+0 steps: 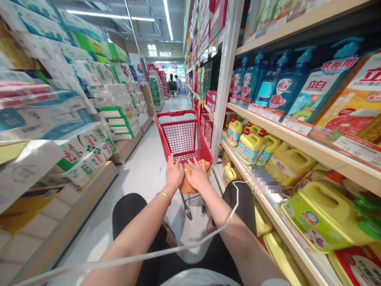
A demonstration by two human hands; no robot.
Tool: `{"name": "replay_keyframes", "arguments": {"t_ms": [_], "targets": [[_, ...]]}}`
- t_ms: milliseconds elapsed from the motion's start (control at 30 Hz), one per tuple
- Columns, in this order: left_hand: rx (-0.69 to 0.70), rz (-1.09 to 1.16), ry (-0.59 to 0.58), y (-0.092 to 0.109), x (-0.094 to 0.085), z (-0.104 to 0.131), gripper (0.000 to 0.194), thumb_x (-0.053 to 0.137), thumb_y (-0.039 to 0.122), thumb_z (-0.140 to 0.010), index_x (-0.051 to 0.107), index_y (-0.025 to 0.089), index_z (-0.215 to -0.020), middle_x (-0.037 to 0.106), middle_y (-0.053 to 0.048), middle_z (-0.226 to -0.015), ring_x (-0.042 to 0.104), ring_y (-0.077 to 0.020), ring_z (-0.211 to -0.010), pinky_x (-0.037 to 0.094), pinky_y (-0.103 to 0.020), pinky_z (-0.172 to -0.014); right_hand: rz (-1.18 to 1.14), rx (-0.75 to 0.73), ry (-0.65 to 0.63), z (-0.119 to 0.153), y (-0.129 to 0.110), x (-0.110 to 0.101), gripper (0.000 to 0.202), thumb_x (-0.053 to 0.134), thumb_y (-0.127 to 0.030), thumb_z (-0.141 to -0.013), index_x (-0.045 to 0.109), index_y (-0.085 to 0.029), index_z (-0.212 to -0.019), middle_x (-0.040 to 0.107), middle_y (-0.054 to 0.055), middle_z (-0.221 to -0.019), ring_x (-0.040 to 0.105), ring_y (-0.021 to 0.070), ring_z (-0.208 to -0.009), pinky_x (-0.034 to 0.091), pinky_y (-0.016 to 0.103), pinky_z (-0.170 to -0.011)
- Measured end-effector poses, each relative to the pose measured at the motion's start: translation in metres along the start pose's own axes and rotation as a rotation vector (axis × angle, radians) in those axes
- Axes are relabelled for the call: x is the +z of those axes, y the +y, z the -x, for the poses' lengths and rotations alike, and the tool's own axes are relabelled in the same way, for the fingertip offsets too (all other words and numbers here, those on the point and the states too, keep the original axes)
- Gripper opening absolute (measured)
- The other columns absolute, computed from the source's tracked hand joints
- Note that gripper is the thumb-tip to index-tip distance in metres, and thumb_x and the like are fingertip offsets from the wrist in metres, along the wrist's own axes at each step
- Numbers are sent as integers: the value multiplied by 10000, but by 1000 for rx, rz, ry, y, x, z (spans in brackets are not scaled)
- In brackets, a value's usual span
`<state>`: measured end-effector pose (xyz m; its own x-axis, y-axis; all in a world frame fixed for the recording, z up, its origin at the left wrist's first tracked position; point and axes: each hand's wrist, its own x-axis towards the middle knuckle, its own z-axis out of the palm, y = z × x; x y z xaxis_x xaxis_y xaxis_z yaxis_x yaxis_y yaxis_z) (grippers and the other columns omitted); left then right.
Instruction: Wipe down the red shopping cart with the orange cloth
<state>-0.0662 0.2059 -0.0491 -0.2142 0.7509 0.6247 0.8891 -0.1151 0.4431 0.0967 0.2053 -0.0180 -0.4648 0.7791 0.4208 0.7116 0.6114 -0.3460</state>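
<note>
Two bare hands are seen side by side at the near end of a small red wire shopping cart [183, 137]. The left hand [174, 172], a gold bangle [164, 195] on its wrist, is laid flat with fingers spread. The right hand [197, 175] is pressed, fingers loosely open, on a folded orange cloth [187, 186] draped over the cart's near rim. The cart's long axis is pointed straight ahead down the white-tiled aisle [143, 167], both hands equally near it. Yellow detergent jugs [249, 146] are shelved to the right, wrapped tissue packs [86, 153] to the left.

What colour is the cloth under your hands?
Orange cloth, draped on the red cart; head view.
</note>
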Motion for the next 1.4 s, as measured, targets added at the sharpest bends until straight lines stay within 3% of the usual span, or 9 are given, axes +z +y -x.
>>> {"name": "replay_keyframes", "arguments": {"t_ms": [233,467,567,700,833,967,1067,1233,1400], "targets": [[-20,3,18,2,3,3,476,478,206,-1011,634,151,-1457,315,-130,-1760,273,-358,-1638,353,-599,-1310,110,333,73,-9,45,-26,549,298,-387,-1127,624,-171,-1512,481,103,-1672,225,335,-1654,-64,669,-1319],[-1,2,14,1,0,1,482,468,197,-1006,634,140,-1454,330,-141,-1752,258,-368,-1642,363,-610,-1302,25,41,13,0,7,0,527,338,-453,-1128,592,-256,-1545,496,49,-1670,231,251,-1657,-1,559,-1357],[9,-4,7,-2,-4,3,485,464,208,-1009,628,147,-1461,340,-134,-1749,282,-362,-1634,365,-606,-1302,50,123,30,-2,24,-11,511,346,-455,-1123,654,-260,-1481,555,49,-1625,280,249,-1639,-10,566,-1355],[-14,3,21,5,1,5,468,469,216,-1014,645,156,-1444,347,-125,-1747,284,-364,-1633,363,-597,-1307,115,320,105,-7,54,-28,537,298,-369,-1118,648,-187,-1483,494,105,-1665,249,328,-1644,-45,674,-1315],[-45,15,32,12,9,3,472,445,209,-1021,640,129,-1443,309,-148,-1759,241,-372,-1646,348,-602,-1313,120,291,108,-6,34,-13,544,305,-375,-1120,669,-155,-1458,543,130,-1626,250,322,-1644,-20,634,-1331],[-33,17,17,5,4,2,530,437,206,-1019,550,104,-1527,294,-191,-1757,236,-369,-1648,341,-612,-1309,48,81,54,-1,4,6,514,352,-434,-1124,645,-222,-1490,560,68,-1620,260,252,-1647,10,554,-1356],[-24,11,11,0,-1,2,597,445,218,-1021,436,114,-1609,341,-196,-1737,236,-348,-1650,334,-610,-1310,33,65,53,-1,16,-2,514,350,-456,-1128,639,-241,-1494,549,56,-1629,260,260,-1647,-25,587,-1349],[-49,6,21,8,3,3,610,450,233,-1029,406,105,-1623,344,-207,-1734,185,-347,-1663,289,-607,-1329,106,343,132,-5,52,-24,509,338,-353,-1118,649,-177,-1481,501,102,-1659,241,338,-1647,-47,684,-1315],[-54,2,3,15,7,2,570,437,240,-1034,468,87,-1582,328,-223,-1737,177,-368,-1663,288,-632,-1319,76,209,72,-5,19,-8,475,399,-385,-1111,717,-182,-1400,621,106,-1558,315,306,-1624,35,606,-1346]]}}
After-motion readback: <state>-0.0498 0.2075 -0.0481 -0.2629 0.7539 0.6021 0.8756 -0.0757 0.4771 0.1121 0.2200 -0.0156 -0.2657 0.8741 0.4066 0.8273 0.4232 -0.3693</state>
